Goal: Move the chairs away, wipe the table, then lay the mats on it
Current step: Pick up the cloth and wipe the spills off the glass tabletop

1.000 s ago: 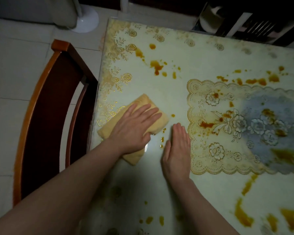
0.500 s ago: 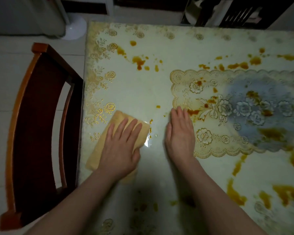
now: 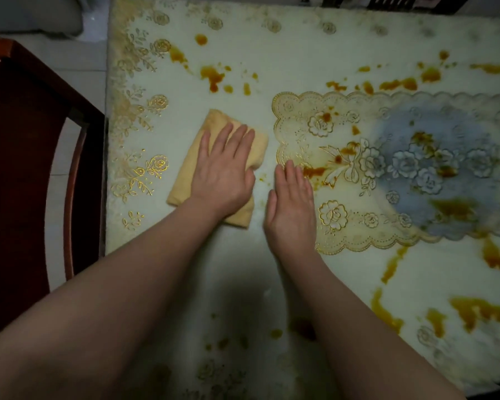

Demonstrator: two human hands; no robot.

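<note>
Folded cloth, long axis diagonal.

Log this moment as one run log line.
step: wiping | left hand: flat on yellow cloth | right hand: flat on table | stains: remain | chair: beside table

A folded yellow cloth is pressed flat by the left hand on the stained table, with the right hand laid just beside it.
</note>
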